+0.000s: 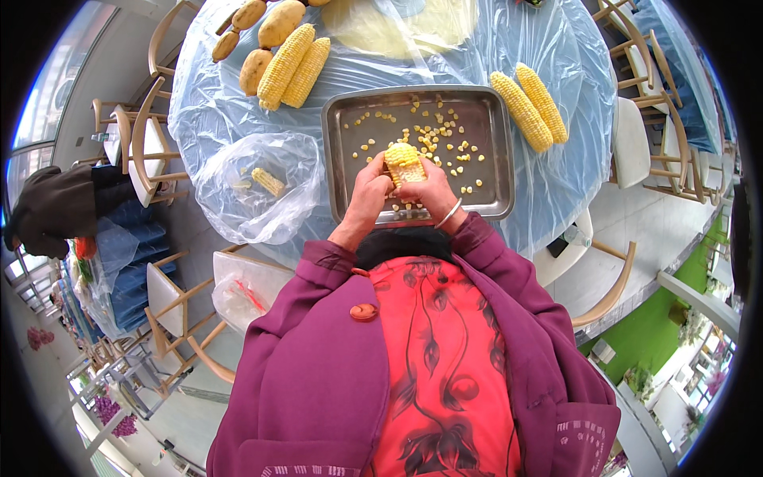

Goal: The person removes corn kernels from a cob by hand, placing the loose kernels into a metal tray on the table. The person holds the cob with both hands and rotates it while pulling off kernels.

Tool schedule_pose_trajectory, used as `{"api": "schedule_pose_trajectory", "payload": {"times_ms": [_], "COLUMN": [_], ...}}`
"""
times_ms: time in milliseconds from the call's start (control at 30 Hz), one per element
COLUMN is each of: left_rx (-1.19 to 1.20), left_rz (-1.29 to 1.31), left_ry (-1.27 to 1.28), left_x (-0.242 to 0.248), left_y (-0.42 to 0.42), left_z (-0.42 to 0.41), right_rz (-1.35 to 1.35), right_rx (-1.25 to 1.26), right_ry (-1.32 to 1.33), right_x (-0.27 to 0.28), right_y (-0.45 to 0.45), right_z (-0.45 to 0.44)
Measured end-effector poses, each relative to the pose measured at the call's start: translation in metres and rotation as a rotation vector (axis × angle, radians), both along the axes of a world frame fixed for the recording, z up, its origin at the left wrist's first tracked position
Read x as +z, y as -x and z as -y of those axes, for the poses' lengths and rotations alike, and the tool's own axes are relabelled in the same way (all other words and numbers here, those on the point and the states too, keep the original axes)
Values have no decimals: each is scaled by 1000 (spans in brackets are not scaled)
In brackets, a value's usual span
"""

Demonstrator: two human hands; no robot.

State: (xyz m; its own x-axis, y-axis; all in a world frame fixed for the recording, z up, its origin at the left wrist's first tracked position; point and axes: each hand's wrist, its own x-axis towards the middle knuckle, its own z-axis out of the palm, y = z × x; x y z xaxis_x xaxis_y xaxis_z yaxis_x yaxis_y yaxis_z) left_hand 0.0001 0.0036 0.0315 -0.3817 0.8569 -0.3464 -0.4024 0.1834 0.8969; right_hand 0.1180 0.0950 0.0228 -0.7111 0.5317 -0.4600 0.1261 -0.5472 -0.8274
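Both my hands grip one partly stripped corn cob (pixel 403 160) above a metal baking tray (pixel 506 173). My left hand (pixel 371 188) holds its left side, my right hand (pixel 433 189) its right, with both thumbs near the bared lower part. Rows of kernels still cover the upper end. Loose corn kernels (pixel 438 132) lie scattered over the tray's bottom. To the left, a clear plastic bag (pixel 238 208) holds a stripped cob piece (pixel 268 182). Two full corn cobs (pixel 530 107) rest right of the tray, and two more (pixel 295 68) lie beyond it at the left.
Several potatoes (pixel 281 22) lie at the far left of the round table, which a thin blue plastic cover (pixel 548 203) drapes. Wooden-armed chairs (pixel 158 152) stand around. Another person (pixel 56 206) in dark clothes is at a table on the left.
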Motion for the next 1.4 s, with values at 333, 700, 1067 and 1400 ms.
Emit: {"api": "schedule_pose_trajectory", "payload": {"times_ms": [333,700,1067,1400], "left_rx": [-11,17,91,-35], "left_rz": [-92,-451,-413,-471], "left_ry": [-25,-78,-93,2], "left_x": [-6,-12,-11,-12], "left_y": [-2,-5,-8,-4], "left_z": [1,1,2,1], "right_rz": [6,19,151,76], "right_rx": [10,16,22,-21], "right_ry": [-148,-57,-604,-233], "right_x": [-4,3,-14,-20], "right_y": [2,-1,3,3], "right_z": [2,2,11,13]}}
